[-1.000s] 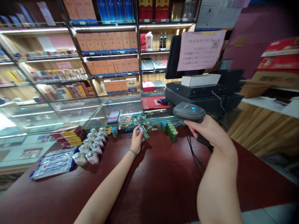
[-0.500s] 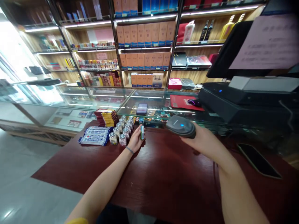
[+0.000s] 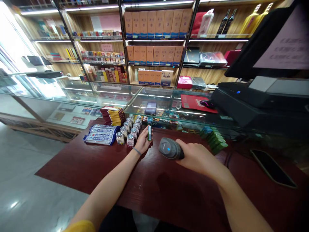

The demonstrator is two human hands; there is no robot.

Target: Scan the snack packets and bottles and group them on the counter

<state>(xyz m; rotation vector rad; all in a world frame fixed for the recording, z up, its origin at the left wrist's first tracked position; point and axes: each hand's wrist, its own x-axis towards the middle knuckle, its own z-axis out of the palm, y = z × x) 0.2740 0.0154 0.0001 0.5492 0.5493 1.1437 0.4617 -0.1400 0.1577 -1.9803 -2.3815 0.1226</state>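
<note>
My left hand (image 3: 144, 140) is closed around a small green pack (image 3: 149, 133) with a white label, held a little above the dark red table. In my right hand (image 3: 193, 155) is a grey barcode scanner (image 3: 171, 149) with a lit blue light. Its head points left toward the pack, with a gap between them. Just left of my left hand stand small jars (image 3: 130, 140) with silver lids, in two rows. Several green packs (image 3: 218, 141) lie in a row beyond my right wrist.
Blue-and-white packets (image 3: 100, 134) and stacked red and yellow boxes (image 3: 113, 115) lie left on the table (image 3: 116, 174). A phone (image 3: 272, 167) lies at right. Behind are a glass counter (image 3: 159, 93), a red mat (image 3: 193, 101) and a dark till with a screen (image 3: 260, 38).
My right hand has brought the scanner left and lower, nearer the pack in my left hand. The green packs on the right have come into sight. The view has tilted down slightly.
</note>
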